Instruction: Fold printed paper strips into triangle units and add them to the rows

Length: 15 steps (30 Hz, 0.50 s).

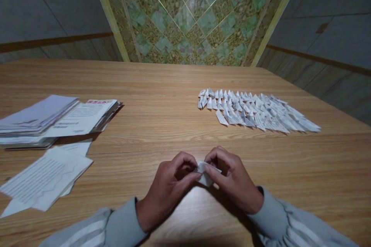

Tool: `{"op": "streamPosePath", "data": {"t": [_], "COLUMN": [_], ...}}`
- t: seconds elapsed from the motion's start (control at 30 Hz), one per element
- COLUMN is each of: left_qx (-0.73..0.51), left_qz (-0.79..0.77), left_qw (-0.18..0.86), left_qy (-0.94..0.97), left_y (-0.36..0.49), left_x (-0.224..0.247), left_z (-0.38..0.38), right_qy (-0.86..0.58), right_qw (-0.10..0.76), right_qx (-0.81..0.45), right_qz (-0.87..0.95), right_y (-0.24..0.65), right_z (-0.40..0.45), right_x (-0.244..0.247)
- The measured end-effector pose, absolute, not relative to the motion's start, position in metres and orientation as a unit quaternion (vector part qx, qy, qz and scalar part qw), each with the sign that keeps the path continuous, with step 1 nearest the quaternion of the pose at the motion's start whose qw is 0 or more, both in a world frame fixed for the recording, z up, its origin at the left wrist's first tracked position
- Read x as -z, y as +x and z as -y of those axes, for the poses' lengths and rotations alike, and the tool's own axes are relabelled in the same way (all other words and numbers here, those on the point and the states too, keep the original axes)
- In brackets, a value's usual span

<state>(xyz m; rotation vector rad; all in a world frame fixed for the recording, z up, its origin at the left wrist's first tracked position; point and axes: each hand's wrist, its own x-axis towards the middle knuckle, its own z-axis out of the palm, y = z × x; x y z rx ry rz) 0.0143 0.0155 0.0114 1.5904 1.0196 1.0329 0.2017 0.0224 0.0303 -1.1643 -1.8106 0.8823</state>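
Observation:
A small folded white paper [205,178] is held just above the table near its front middle. My left hand [171,185] pinches its left side between thumb and fingers. On the other side my right hand [234,179] grips it the same way, the thumb lying across its upper face. Farther back on the right, many small folded paper pieces [246,110] sit in overlapping rows. The exact folds of the held paper are too small to make out.
Stacked papers [81,117] lie at the left of the wooden table [153,123]. Nearer the front left are loose printed sheets [48,175]. A green tiled wall panel [188,15] rises beyond the far edge.

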Motion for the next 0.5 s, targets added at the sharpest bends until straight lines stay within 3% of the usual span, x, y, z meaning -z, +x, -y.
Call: {"op": "streamPosePath", "data": {"t": [0.27, 0.5], "left_qx": [-0.418, -0.408], "left_qz": [-0.435, -0.426], "left_qw": [0.534, 0.482], "left_qy": [0.592, 0.647], "left_y": [0.0178, 0.0147], "left_x": [-0.0193, -0.0163], "left_z": [-0.0169, -0.0172], "right_qy": [-0.455, -0.456], "right_qw": [0.425, 0.419], "right_qx": [-0.374, -0.330], "right_qz": [0.688, 0.712], "right_y": [0.2020, 0.2025], "right_z": [-0.0206, -0.0221], "right_x": [-0.0303, -0.0318]}}
